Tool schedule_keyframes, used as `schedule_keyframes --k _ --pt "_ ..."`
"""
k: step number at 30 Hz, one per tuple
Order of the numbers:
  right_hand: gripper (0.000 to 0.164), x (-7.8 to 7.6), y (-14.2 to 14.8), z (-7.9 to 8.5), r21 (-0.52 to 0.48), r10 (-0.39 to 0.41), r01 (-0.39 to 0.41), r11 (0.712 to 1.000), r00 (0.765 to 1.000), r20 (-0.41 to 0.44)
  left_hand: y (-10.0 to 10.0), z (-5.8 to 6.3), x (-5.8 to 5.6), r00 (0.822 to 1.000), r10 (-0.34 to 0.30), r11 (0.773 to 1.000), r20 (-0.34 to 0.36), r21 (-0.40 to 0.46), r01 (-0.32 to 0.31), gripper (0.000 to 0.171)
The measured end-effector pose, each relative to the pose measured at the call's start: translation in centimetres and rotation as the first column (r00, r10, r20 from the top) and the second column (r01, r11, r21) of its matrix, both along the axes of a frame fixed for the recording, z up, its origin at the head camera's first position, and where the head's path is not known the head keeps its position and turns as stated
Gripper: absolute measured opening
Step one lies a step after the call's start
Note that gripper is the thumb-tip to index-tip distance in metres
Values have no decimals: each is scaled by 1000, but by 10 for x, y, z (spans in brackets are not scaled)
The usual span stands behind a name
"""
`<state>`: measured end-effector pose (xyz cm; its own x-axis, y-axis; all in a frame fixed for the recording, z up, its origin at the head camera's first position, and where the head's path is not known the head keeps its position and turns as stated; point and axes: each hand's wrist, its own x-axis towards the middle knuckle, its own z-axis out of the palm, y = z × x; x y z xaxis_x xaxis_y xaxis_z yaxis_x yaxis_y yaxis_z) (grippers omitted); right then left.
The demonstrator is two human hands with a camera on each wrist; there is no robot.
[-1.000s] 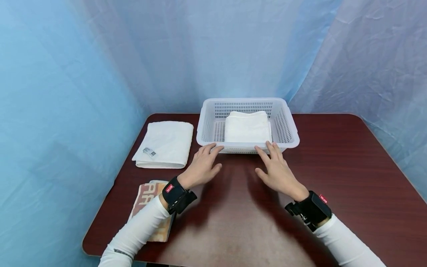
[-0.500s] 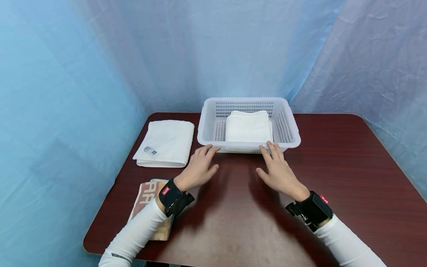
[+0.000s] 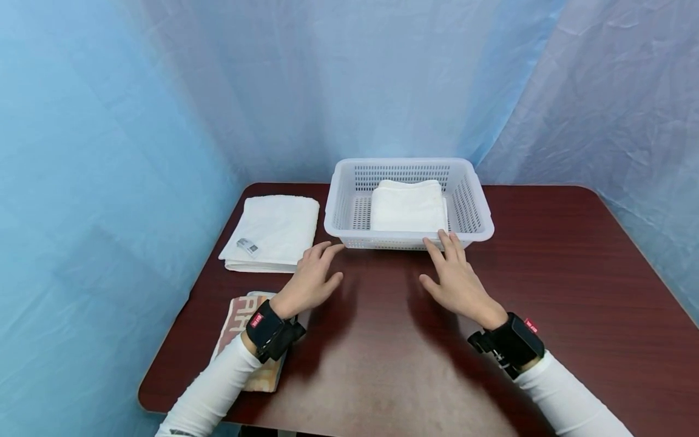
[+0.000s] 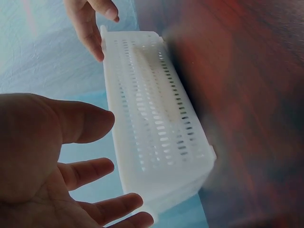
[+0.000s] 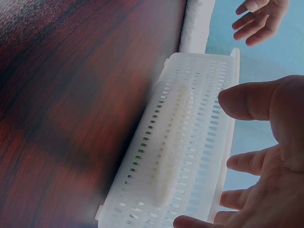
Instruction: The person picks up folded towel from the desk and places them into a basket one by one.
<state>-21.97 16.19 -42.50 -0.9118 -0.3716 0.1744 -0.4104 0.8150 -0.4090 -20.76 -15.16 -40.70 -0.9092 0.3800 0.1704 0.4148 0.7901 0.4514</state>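
Note:
A white plastic basket (image 3: 349,235) with slotted walls stands at the back of the table, and a folded white towel (image 3: 408,206) lies inside it. My left hand (image 3: 309,278) is in the air in front of the basket's left corner, fingers spread, holding nothing. Fingers extended, my right hand (image 3: 454,279) is at the basket's front rim on the right; whether its fingertips touch the rim I cannot tell. In the left wrist view the basket wall (image 4: 147,104) shows beyond my spread fingers. The right wrist view has the same wall (image 5: 175,142) past my thumb.
Left of the basket lies a larger folded white towel (image 3: 275,227) with a label. A folded orange and pink patterned cloth (image 3: 262,381) is partly under my left forearm. The dark red wooden table (image 3: 562,261) extends to the right, with blue curtains (image 3: 404,79) behind.
My left hand has drawn away from the basket's front rim, toward the left and slightly nearer to me. The right hand has stayed almost where it was.

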Motion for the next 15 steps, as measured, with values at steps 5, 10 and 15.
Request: schedule_keyframes --k 5,10,15 --pt "70 0 0 1 1 4 -4 1000 1000 -10 -10 -7 5 1000 15 1000 11 26 -15 52" --pt "70 0 0 1 0 11 -11 1000 1000 -12 -21 -15 11 998 51 998 26 35 -51 53" --pt "70 0 2 0 -2 16 -16 1000 1000 -5 -30 -20 15 995 91 995 46 42 -93 53"
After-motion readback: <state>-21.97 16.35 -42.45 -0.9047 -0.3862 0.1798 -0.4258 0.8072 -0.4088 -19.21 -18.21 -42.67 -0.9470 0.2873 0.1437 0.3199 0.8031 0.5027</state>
